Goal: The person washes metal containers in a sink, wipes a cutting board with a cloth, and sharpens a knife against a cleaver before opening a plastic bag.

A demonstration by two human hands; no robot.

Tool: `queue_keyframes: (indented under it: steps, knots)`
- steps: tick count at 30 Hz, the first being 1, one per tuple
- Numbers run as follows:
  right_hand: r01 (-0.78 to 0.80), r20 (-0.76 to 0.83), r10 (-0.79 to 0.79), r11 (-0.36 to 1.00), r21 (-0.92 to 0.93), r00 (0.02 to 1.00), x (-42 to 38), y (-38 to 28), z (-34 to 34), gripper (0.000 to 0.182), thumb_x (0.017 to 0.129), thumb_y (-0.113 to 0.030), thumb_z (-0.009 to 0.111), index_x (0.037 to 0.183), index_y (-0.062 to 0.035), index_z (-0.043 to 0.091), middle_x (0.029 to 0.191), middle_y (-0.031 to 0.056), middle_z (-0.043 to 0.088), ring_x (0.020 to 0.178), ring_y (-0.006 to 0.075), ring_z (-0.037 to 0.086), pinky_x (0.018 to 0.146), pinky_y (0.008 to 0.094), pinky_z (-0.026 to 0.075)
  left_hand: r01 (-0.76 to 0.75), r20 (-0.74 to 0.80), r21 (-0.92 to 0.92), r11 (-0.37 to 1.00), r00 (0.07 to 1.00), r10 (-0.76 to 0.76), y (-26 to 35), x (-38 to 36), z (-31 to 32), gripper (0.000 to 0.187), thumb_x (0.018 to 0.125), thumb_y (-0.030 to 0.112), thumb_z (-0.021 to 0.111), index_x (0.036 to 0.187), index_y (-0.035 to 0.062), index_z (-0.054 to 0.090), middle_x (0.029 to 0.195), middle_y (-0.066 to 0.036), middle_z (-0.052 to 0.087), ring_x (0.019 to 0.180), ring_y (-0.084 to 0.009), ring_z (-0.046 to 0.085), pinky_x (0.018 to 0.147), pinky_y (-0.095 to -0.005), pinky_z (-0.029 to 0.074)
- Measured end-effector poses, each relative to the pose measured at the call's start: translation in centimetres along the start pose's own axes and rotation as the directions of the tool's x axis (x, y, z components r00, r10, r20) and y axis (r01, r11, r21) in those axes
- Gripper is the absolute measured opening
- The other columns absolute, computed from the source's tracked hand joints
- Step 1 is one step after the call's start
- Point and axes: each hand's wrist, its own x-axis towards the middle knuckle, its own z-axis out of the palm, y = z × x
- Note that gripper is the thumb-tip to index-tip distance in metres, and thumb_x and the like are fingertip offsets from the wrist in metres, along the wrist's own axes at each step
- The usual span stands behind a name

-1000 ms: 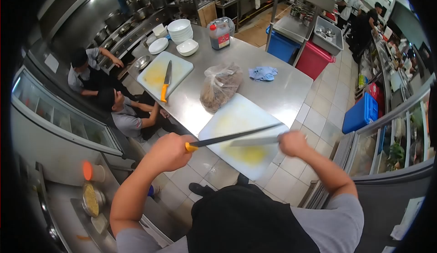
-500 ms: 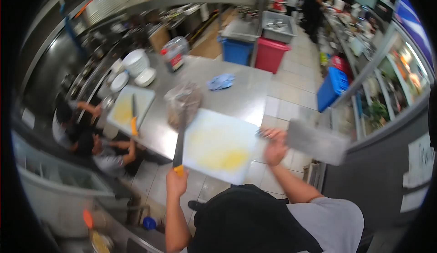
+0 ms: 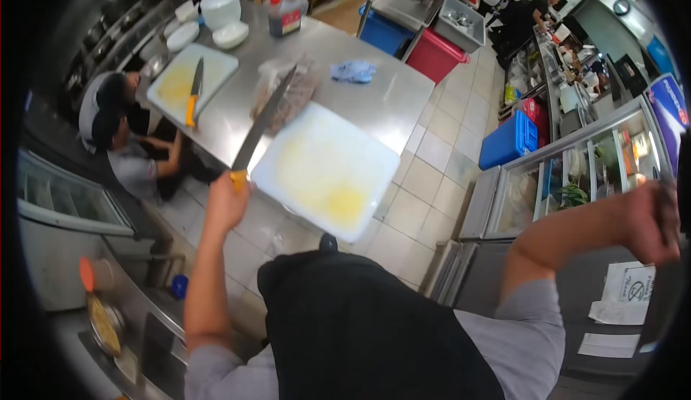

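Note:
In my left hand (image 3: 229,202) is a long knife (image 3: 260,132), gripped by its orange handle with the dark blade pointing up and away. The blade passes beside a white cutting board (image 3: 327,166) with yellow stains and in front of a clear plastic bag (image 3: 301,89) with brownish contents. My right hand (image 3: 651,223) is raised at the far right edge of view, its fingers curled closed. Whatever it holds is hidden or out of view. A crumpled blue cloth (image 3: 353,72) lies beyond the board on the steel table (image 3: 392,101).
Another cutting board (image 3: 219,67) bears an orange-handled knife (image 3: 195,90), near two crouching people (image 3: 133,162). White bowls (image 3: 219,10) and a red-labelled jug (image 3: 285,18) stand behind. At right are a blue bin (image 3: 507,141) and a glass-fronted fridge (image 3: 522,198).
My right hand has swung up to the right from beside the board; the cleaver it held is out of sight. My left hand has moved left with the knife, and the view has shifted.

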Motion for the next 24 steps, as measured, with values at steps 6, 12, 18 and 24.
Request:
queue_keyframes:
  steps: [6,12,18,24]
  knots:
    - [0.492,-0.067,-0.491,0.838,0.238,0.869,4.1,-5.3,6.4,0.05,0.107,-0.029,0.054,0.062,-0.0226,0.034,0.054,-0.0101,0.026,0.051,0.0123,0.033,0.082,0.0365,0.046,-0.033,-0.058,-0.11,0.993,0.998,0.027,-2.1,-3.4,-1.4,0.032,0.091,0.02,0.076,0.101,-0.0069,0.063,0.082,-0.023,0.07,0.074,-0.0382,0.07,0.07,-0.0436,0.053]
    - [-0.602,-0.151,0.986,-0.161,-0.782,-0.068,-45.4,-13.8,-0.1,0.034,0.104,-0.033,0.053,0.084,-0.0065,0.062,0.062,0.0055,0.058,0.054,0.0191,0.054,0.054,0.0382,0.049,0.313,0.028,-0.406,0.859,0.943,-0.33,-8.1,-11.2,-2.8,0.025,0.092,0.017,0.076,0.095,-0.0026,0.061,0.073,-0.009,0.061,0.06,-0.0161,0.058,0.058,-0.0354,0.047]
    - [-0.616,-0.089,0.991,-0.13,-0.777,-0.097,-34.9,-10.8,6.3,0.042,0.105,-0.039,0.061,0.077,-0.0084,0.056,0.061,0.0022,0.055,0.051,0.0153,0.052,0.052,0.0371,0.047,0.322,-0.089,-0.381,0.867,0.92,-0.381,-17.8,-21.7,-6.1,0.025,0.092,0.017,0.076,0.094,-0.003,0.061,0.077,-0.012,0.064,0.071,-0.0246,0.063,0.069,-0.0411,0.052]
    - [-0.075,0.721,0.359,0.916,-0.394,0.592,-31.2,-6.6,7.6,0.041,0.111,-0.032,0.044,0.102,-0.0009,0.07,0.093,0.0122,0.071,0.086,0.0224,0.066,0.084,0.038,0.056,0.541,0.101,-0.38,0.75,0.83,-0.548,-21.5,-34.6,-9.6,0.027,0.095,0.025,0.071,0.101,-0.001,0.068,0.084,-0.019,0.07,0.078,-0.0342,0.068,0.073,-0.0462,0.054]
